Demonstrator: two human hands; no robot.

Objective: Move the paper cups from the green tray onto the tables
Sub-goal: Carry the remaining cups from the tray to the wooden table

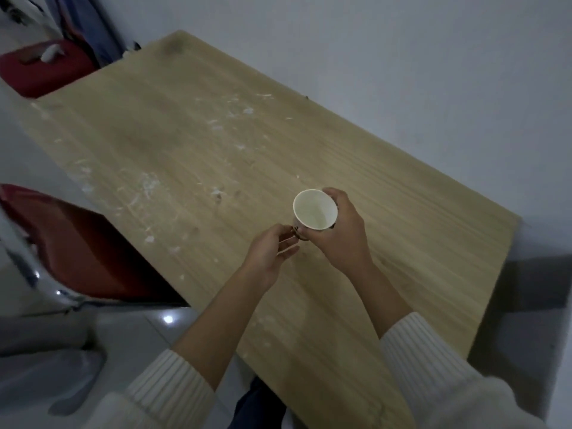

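A white paper cup point(314, 209) stands upright, mouth up and empty, over the near middle of a long light wooden table point(192, 144). My right hand point(340, 233) wraps around its right side and holds it. My left hand point(269, 252) is just left of the cup's base, fingers loosely curled and fingertips touching its lower edge. Whether the cup's bottom rests on the table I cannot tell. No green tray is in view.
White smears and flecks mark the tabletop. A red chair point(80, 243) stands by the table's left edge, and another red seat point(43, 68) lies at the far left end. A plain wall runs along the table's right side.
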